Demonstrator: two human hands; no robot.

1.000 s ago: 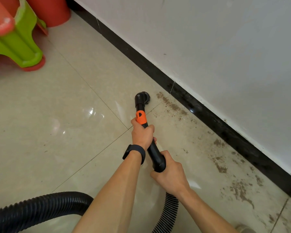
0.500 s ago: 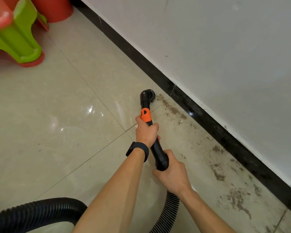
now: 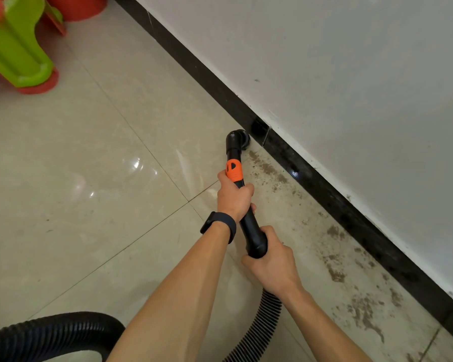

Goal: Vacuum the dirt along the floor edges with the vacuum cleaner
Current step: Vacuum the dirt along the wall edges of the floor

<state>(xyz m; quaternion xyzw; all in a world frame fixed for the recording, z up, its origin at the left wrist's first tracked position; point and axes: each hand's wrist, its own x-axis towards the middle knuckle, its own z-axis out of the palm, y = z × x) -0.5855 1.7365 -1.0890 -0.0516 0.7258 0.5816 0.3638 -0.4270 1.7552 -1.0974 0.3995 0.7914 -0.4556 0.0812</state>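
Note:
A black vacuum wand (image 3: 251, 226) with an orange collar (image 3: 234, 170) points away from me. Its round brush nozzle (image 3: 238, 141) sits on the tile right beside the black skirting (image 3: 311, 176). My left hand (image 3: 233, 197), a dark band on its wrist, grips the wand just below the collar. My right hand (image 3: 271, 265) grips the wand's thick lower end where the ribbed hose (image 3: 259, 327) joins. Brown dirt (image 3: 267, 169) lies along the skirting from just right of the nozzle toward the lower right (image 3: 364, 314).
The hose loops across the floor at the lower left (image 3: 50, 333). A green and red plastic stool (image 3: 19, 50) and a red bucket (image 3: 76, 6) stand at the top left. A white wall (image 3: 351, 74) rises above the skirting. Glossy beige tiles (image 3: 76, 178) spread to the left.
The nozzle has slid forward and right, from the dirt's left edge up against the skirting. Both hands moved with the wand and kept their grip.

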